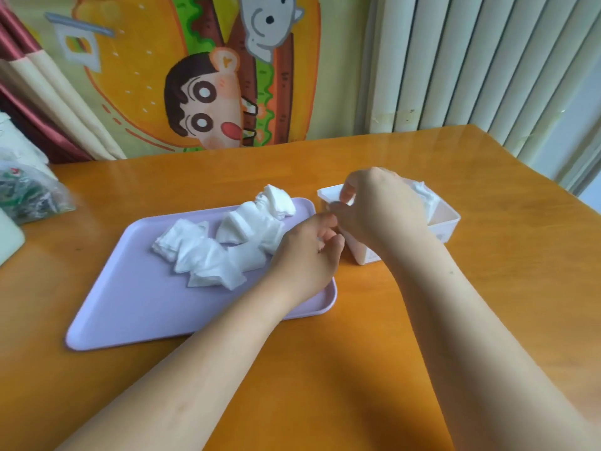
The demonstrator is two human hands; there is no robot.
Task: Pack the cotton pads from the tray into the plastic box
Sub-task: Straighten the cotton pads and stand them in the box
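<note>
- Orange wooden worktop (520,262) fills the view, with a cartoon curtain (208,76) behind it and pale vertical slats (455,60) at the right; a crinkled plastic bag (29,193) sits at the left edge.
- On the lilac tray (136,304) lies a loose, overlapping heap of white cotton pads (221,249); most of them are not yet packed.
- Just beside the tray's right edge stands the plastic box (445,222), open, with a few pads bunched at its far end.
- Over the tray's right edge, the left hand (305,252) has its fingers curled, and a sliver of white shows between them, so it seems to pinch a pad.
- At the near end of the box, the right hand (377,209) has its fingers bent at the rim. Blur hides whether it grips the rim, a pad or nothing.
- The pads look very light, soft and floppy. They probably cling in layers, so a gentle pinch at the edge of a small stack should lift several.
- The box looks light and could slide, so it likely needs steadying.
</note>
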